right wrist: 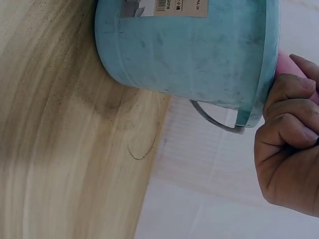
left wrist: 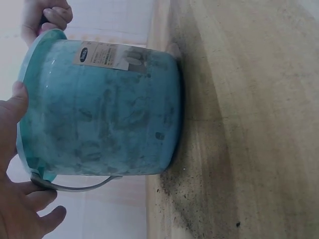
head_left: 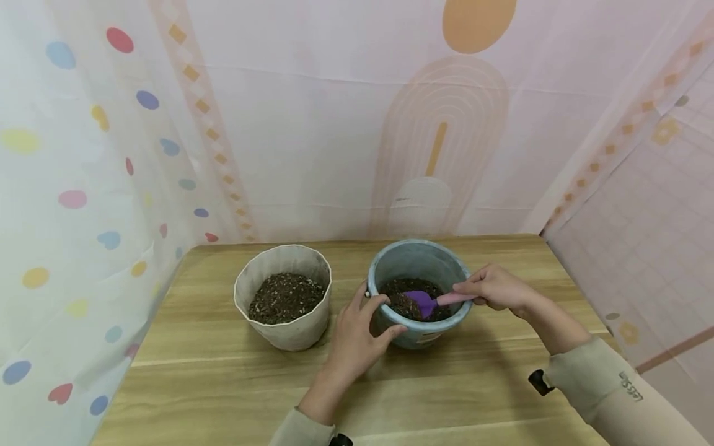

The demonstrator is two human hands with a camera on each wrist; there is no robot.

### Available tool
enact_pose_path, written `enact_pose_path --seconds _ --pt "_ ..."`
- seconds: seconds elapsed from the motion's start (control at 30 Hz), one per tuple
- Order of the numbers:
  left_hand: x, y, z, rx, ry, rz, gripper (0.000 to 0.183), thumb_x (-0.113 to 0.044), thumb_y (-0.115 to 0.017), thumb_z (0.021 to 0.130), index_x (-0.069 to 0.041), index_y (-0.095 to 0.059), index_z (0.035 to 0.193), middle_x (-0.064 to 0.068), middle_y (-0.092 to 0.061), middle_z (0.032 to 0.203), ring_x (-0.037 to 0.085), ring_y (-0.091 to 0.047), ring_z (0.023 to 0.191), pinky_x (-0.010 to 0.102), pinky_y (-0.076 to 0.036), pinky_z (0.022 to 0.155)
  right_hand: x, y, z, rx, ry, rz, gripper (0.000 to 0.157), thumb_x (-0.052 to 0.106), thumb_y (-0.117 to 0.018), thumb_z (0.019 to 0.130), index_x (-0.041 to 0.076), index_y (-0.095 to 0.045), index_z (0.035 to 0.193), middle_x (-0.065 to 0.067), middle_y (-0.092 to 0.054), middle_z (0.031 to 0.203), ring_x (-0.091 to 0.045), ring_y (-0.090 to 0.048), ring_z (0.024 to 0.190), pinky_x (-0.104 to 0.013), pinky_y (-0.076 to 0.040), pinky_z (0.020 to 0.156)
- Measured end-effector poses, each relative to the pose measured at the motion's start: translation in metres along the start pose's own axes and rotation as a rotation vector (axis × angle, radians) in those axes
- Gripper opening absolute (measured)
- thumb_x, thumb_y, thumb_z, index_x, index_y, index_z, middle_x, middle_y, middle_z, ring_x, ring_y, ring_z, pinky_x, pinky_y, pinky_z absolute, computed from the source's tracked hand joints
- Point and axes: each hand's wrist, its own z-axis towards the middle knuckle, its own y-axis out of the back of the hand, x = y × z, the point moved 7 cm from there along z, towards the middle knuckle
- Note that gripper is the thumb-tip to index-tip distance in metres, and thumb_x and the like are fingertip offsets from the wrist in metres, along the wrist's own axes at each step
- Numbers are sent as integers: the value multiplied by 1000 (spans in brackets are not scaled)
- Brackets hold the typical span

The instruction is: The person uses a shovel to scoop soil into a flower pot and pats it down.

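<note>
A blue bucket (head_left: 419,337) with dark soil (head_left: 409,286) in it stands upright on the wooden table. My left hand (head_left: 355,339) holds its rim from the left, thumb towards the front and index finger over the edge. At the other side, my right hand (head_left: 498,288) grips the pink handle of a small trowel (head_left: 419,301). The purple blade of the trowel lies in the soil inside the bucket, with some soil on it. From the left wrist view, the bucket's wall (left wrist: 109,114) shows smudges, a label and a thin carrying handle. In the right wrist view, my curled fingers (right wrist: 294,107) are beside the rim.
To the left of the bucket stands a whitish pot (head_left: 301,331) holding dark soil, a short gap away. Soil crumbs (left wrist: 172,199) lie on the table (head_left: 223,384) near the bucket's base. A patterned cloth (head_left: 312,124) hangs behind the table and along its sides.
</note>
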Motion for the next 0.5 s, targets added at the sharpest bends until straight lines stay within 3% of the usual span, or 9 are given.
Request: enact_pose_path --seconds 0.13,0.23,0.33,0.4,0.5 --pt "-2 1 -3 -39 -33 7 54 -51 -80 82 -23 -65 125 23 -36 158 54 -50 127 68 -40 101 -2 3 -2 -21 -3 58 46 23 -58 104 4 -54 62 -10 -75 108 -11 -8 45 -24 -14 42" --pt "-3 3 -4 -69 -65 11 54 -49 -80 82 -23 -65 127 20 -35 160 53 -52 125 67 -42 100 -4 6 -3 -40 -9 94 47 22 -55 106 7 -46 62 -6 -76 109 -13 -7 46 -26 -13 42" --pt "-6 5 -4 -86 -90 16 51 -47 -80 83 -22 -66 126 19 -36 159 51 -54 123 65 -43 99 -5 8 -3 -59 -13 104 43 21 -53 106 2 -56 68 -4 -76 110 -13 -7 47 -27 -12 42" --pt "-7 6 -3 -88 -98 21 48 -47 -79 84 -22 -67 123 18 -37 159 50 -55 123 64 -43 100 -5 9 -4 -71 -10 101 38 21 -53 106 -1 -69 81 -5 -76 110 -13 -8 47 -27 -12 43" --pt "-7 6 -3 -82 -97 34 45 -47 -79 84 -21 -69 120 17 -37 159 49 -55 123 63 -43 101 -4 10 -5 -77 2 106 33 20 -53 106 -2 -76 98 -7 -76 110 -13 -8 47 -28 -11 43"
